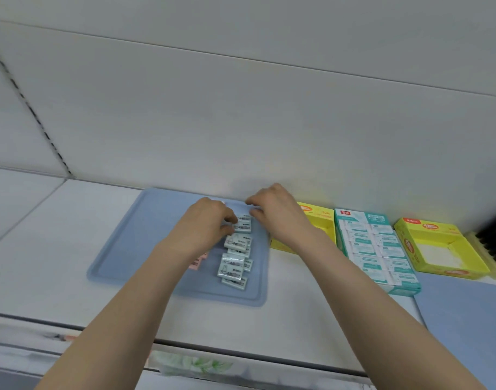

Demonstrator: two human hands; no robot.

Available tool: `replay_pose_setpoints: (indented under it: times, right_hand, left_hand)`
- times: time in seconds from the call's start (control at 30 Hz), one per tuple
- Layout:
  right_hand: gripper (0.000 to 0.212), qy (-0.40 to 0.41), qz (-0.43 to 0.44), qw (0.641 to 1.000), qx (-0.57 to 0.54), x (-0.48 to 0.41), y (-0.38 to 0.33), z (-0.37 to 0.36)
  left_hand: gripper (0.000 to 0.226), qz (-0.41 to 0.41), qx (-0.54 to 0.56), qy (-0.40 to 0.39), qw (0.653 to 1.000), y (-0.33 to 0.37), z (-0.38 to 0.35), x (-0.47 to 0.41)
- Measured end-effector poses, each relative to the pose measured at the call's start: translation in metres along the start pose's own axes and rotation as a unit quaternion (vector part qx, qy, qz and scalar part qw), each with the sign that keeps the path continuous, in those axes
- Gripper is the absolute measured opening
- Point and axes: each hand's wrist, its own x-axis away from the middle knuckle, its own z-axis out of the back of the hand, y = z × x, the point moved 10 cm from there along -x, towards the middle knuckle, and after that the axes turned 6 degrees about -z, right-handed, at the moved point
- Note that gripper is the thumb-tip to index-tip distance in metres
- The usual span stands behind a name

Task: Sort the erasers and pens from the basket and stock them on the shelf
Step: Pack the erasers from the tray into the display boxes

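Several wrapped white erasers [235, 257] lie in a loose column on a blue tray [128, 249] on the white shelf [58, 220]. My left hand [207, 220] is at the far end of the column, thumb and fingers pinching the top erasers [244, 223] from the left. My right hand [272, 209] meets the same erasers from the right with curled fingertips. A pink item [197, 261] peeks out beside my left forearm. No pens and no basket are in view.
Right of the tray stand a yellow box [320, 218], a teal box full of white packs [376, 249] and another open yellow box [438, 249]. A second blue tray [466, 311] lies at the front right. The shelf's back wall rises just behind my hands.
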Motion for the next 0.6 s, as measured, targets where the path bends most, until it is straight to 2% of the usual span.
replay_pose_setpoints:
  times: [0.1, 0.2, 0.33, 0.4, 0.47, 0.6]
  right_hand:
    - [0.012, -0.062, 0.025, 0.996, 0.064, -0.017, -0.011, -0.025]
    - [0.016, -0.067, 0.004, 0.998, -0.005, -0.021, -0.006, -0.024]
    - [0.011, 0.012, -0.055, 0.989, -0.136, -0.011, 0.02, 0.012]
    - [0.007, 0.068, -0.113, 0.967, -0.218, 0.004, 0.049, 0.038]
    - [0.006, 0.089, -0.16, 0.943, -0.276, 0.027, 0.08, 0.052]
    - [0.013, -0.014, -0.2, 0.936, -0.291, 0.063, 0.101, 0.029]
  left_hand:
    - [0.027, 0.0, 0.0, 0.01, 1.0, -0.001, 0.0, 0.0]
    - [0.028, -0.004, 0.001, 0.009, 1.0, -0.002, -0.002, -0.001]
    - [0.03, -0.019, -0.008, 0.01, 1.0, 0.004, -0.001, -0.009]
    - [0.031, -0.029, -0.016, -0.006, 0.999, 0.01, -0.004, -0.016]
    - [0.029, -0.041, -0.029, -0.036, 0.998, 0.018, -0.011, -0.022]
    - [0.023, -0.049, -0.033, -0.071, 0.996, 0.024, -0.019, -0.029]
